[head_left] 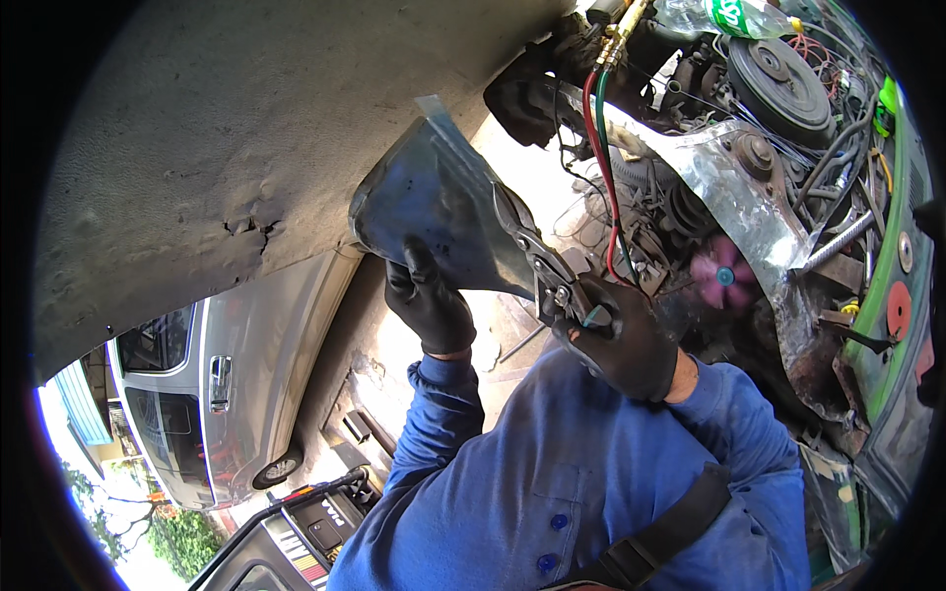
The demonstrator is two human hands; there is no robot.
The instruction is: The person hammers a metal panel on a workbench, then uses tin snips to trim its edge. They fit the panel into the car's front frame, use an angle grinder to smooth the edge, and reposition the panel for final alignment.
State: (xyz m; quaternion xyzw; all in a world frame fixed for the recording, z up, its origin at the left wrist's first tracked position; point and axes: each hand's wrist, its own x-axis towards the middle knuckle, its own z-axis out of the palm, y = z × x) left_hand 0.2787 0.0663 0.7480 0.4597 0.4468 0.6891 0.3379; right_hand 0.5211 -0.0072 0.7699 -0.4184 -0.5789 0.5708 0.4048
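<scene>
My left hand (430,303), in a black glove, grips a bent piece of dark sheet metal (424,197) by its lower edge, thumb on the near face. A narrow strip stands up at the sheet's top corner. My right hand (628,340), also gloved, is closed round the handles of a pair of tin snips (544,266). Their jaws point up and left and lie against the right edge of the sheet. Whether the blades are fully closed cannot be made out.
To the right is an opened car body with a jagged metal panel (734,187), a pink fan (724,274) and a round black cover (778,84). Red and green hoses (603,148) hang near my right hand. A worn panel (227,148) slopes overhead at left; a grey vehicle (261,345) stands beyond.
</scene>
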